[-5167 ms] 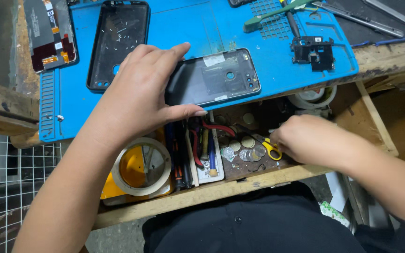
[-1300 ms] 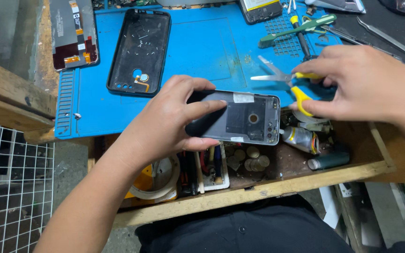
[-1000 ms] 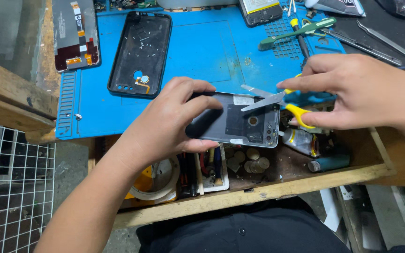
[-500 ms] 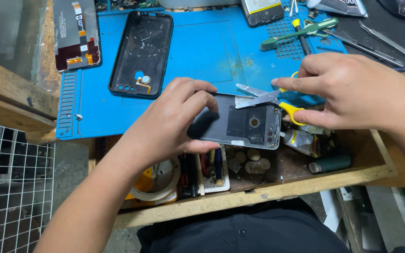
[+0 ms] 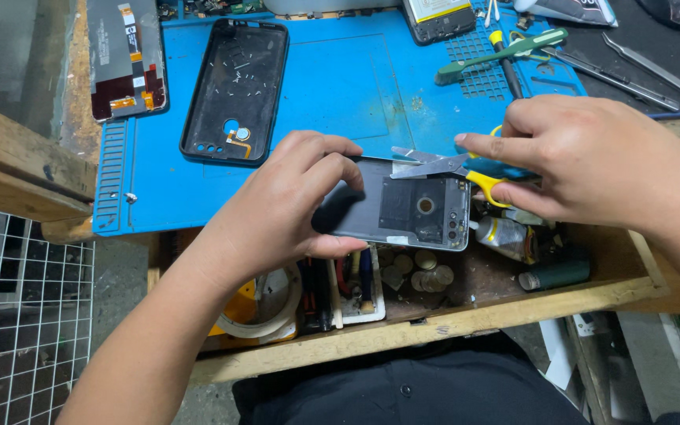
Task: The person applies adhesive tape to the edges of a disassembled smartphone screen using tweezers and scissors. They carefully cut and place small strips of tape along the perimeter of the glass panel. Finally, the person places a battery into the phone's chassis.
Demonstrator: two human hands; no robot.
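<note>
My left hand (image 5: 281, 208) grips a dark phone body (image 5: 407, 208) by its left end, back side up, over the open drawer. My right hand (image 5: 592, 165) holds yellow-handled scissors (image 5: 442, 165); their blades lie across the phone's top edge. A black phone back cover (image 5: 234, 90) lies on the blue work mat (image 5: 340, 79) beyond my left hand. A phone screen panel (image 5: 123, 59) lies at the mat's far left.
The wooden drawer (image 5: 434, 319) below the mat holds a tape roll (image 5: 265, 307), coins (image 5: 423, 271), small tubes (image 5: 505, 236) and tools. A green-handled screwdriver (image 5: 505, 51), tweezers (image 5: 611, 75) and another phone part (image 5: 438, 16) lie at the back right. A wire grid (image 5: 17, 315) is at lower left.
My right hand came out of the drawer with the scissors and brought them leftward over the phone; the blades now rest on its top edge. My left hand keeps holding the phone.
</note>
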